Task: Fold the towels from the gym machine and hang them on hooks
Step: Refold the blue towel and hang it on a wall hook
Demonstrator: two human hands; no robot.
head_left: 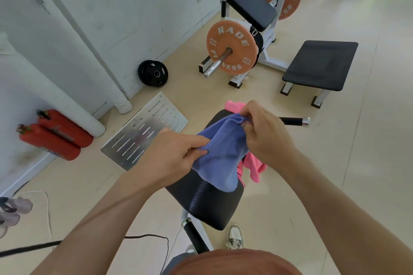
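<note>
Risk of a slip: a blue towel (220, 152) is pinched at two edges by the left hand (176, 158) and right hand (266, 134) above the machine's black pad (201, 198). If loosened, it could be dropped onto the pink towel (252, 167) beneath.

A pale beige floor (368, 118) meets a white painted wall (93, 6); two red fire extinguishers (55, 138) lie at its foot, near a slotted metal plate (145, 131) and a black padded bench (319, 65)
</note>
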